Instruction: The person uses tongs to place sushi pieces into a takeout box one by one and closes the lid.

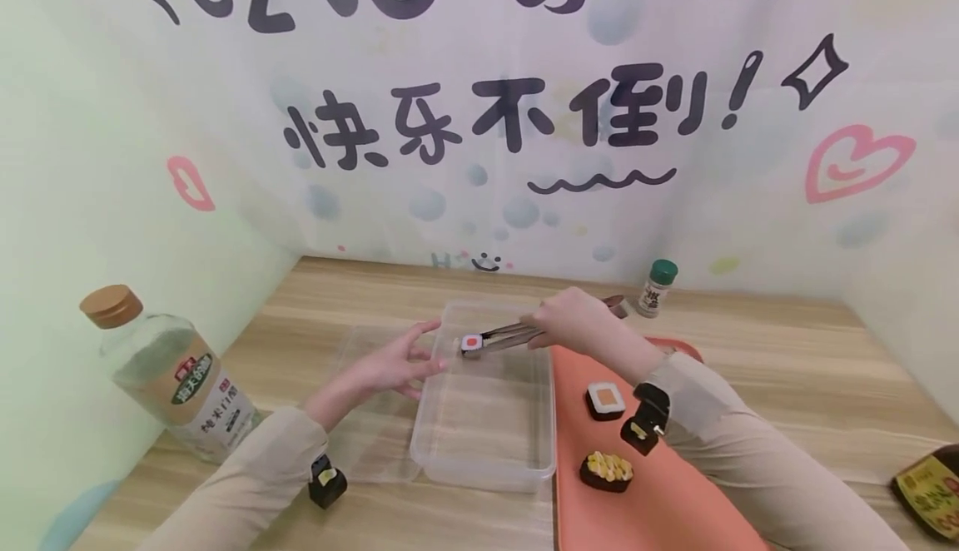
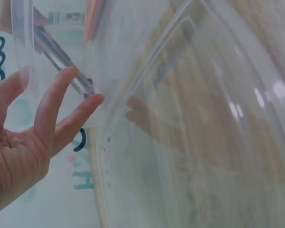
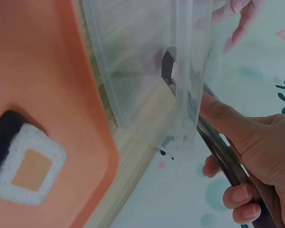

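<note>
Wooden table (image 1: pixel 809 384), with an orange tray (image 1: pixel 644 518) that runs off the bottom of the head view and is partly behind the right sleeve (image 1: pixel 749 443). Just left of it there's a clear plastic box (image 1: pixel 487 469), so see-through its walls are kinda hard to trace. The right hand (image 1: pixel 573 318) has its fingers wrapped around metal tongs (image 1: pixel 509 336) angled into the box. The left hand (image 1: pixel 400 361) is at the box's left side, fingers spread and pretty straight; tough to say whether it has any hold on the rim. There are 2 bigger sushi pieces (image 1: pixel 605 399) on the tray. Then the little guy: a small sushi roll (image 1: pixel 472 344), white rice face, reddish-orange center, dark wrap on its side. It's at the tong tips, nearly closed with the roll pinched there, well out from the right hand and near the left fingertips. It's over the box's far left part; can't tell if it touches the bottom. In the right wrist view, tongs and plastic hide most of it.
</note>
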### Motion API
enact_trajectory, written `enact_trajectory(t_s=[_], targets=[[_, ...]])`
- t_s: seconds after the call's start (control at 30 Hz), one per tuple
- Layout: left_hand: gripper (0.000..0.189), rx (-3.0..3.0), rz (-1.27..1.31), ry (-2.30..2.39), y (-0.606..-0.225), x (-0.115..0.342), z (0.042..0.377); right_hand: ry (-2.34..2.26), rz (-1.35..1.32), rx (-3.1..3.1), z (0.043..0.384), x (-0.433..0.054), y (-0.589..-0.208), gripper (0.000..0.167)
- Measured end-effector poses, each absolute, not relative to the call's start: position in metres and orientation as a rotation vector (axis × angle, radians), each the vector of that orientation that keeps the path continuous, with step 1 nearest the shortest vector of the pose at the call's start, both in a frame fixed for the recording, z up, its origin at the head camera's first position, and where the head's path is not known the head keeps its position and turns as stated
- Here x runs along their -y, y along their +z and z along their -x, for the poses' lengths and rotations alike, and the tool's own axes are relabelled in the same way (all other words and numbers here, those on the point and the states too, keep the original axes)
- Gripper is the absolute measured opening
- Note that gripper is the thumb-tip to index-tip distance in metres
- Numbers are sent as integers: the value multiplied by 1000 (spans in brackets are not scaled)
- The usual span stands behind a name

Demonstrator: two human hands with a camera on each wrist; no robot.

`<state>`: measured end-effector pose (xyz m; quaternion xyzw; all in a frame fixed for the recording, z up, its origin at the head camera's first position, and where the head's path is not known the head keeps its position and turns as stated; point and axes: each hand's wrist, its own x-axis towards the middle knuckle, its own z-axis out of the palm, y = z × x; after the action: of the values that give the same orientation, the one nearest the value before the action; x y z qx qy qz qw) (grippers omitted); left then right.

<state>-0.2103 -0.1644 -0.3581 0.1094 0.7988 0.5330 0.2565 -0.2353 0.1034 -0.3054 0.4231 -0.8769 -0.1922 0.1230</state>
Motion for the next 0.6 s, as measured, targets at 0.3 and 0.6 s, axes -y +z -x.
enact_trajectory(t_s=[0.3,0.6], targets=[[70,-2195,-297,1442,-358,163,206,-642,-1134,2567,230,-101,-308,43],[72,-2182,-275,1459,-360,163,207,-276,-1068,2482,224,-161,-294,48]])
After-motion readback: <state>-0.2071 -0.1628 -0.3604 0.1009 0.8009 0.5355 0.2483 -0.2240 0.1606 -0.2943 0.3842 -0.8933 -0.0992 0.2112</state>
